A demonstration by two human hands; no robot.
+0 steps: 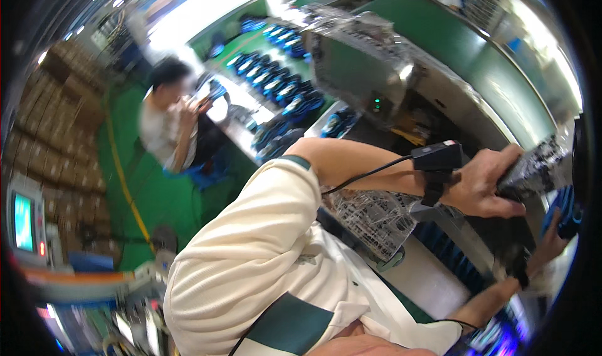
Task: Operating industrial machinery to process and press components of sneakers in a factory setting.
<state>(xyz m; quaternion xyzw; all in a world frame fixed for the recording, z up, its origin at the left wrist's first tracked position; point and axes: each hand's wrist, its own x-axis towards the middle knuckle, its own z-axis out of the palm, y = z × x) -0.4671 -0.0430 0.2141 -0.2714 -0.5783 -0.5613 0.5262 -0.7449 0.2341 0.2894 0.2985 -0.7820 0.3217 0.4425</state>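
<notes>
My left hand [481,181], with a black wrist device [437,156] strapped on, reaches to the right. Its thumb and fingers close around the near end of a dark block wrapped in crinkled clear film [540,166]. Lower, by the right rim, my right hand [550,246] is closed at the side of a blue and black piece [568,210]; its fingers are partly hidden and blurred. A black band [518,274] circles the right wrist.
Below my left forearm lies a film-covered panel of small metallic parts [376,221]. A film-wrapped machine housing [354,74] with green lights stands ahead. Rows of blue and black shoe-like pieces [276,80] fill a bench. A seated person [172,121] works at left, near stacked cartons [50,149].
</notes>
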